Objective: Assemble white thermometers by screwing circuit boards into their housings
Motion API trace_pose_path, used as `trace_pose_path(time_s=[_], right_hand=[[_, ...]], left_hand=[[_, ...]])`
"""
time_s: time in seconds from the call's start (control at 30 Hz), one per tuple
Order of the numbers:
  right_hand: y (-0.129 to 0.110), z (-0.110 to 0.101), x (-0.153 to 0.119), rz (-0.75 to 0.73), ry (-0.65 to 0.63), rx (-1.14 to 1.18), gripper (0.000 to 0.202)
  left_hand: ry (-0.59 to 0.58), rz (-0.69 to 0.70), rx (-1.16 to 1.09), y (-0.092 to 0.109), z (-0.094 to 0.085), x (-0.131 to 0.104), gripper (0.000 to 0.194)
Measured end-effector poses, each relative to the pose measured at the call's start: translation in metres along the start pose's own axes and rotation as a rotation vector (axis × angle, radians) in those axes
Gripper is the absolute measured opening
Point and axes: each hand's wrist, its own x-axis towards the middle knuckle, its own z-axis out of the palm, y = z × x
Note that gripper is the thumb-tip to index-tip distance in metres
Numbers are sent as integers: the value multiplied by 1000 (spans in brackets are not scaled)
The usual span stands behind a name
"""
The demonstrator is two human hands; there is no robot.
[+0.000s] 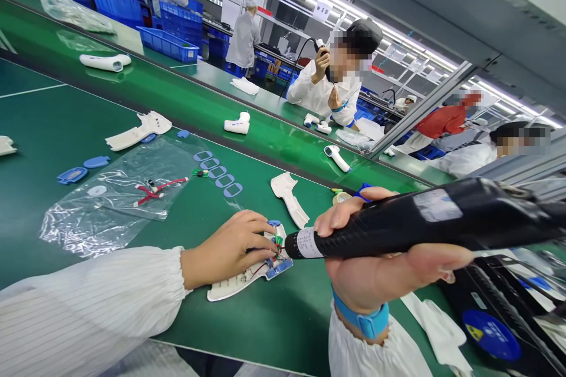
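Head view: left hand (230, 247) is pressing down flat, fingers curled over the white half-shell w/ circuit board (247, 277), pinning it to the green mat (66, 129) so it isn't sliding. Right hand (375, 271) is wrapping fully round the black electric screwdriver (398, 227), tip aiming at the shell's board end. Screwdriver's white label is unreadable. Just beyond the shell, a spare white shell (289, 197) is lying.

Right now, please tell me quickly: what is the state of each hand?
Left hand: fingers curled, pressing down on the white shell half with its small circuit board.
Right hand: closed around the black electric screwdriver.
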Motion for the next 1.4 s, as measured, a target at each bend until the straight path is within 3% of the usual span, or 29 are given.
trace_pose_path(time_s=[0.33, 0.53, 1.03, 1.3, 1.4], right_hand=[[26, -11, -8, 82, -66, -11, 55], [29, -11, -9, 86, 7, -8, 57], [30, -10, -11, 89, -54, -10, 54], [37, -2, -12, 140, -201, 67, 49], [38, -3, -10, 131, -173, 55, 51]], left_hand=[[-9, -49, -91, 0, 1, 3, 24], [-11, -105, -98, 3, 1, 2, 24], [7, -124, -80, 1, 4, 0, 26], [-10, -109, -91, 1, 4, 1, 25], [-2, -94, -72, 1, 3, 1, 25]])
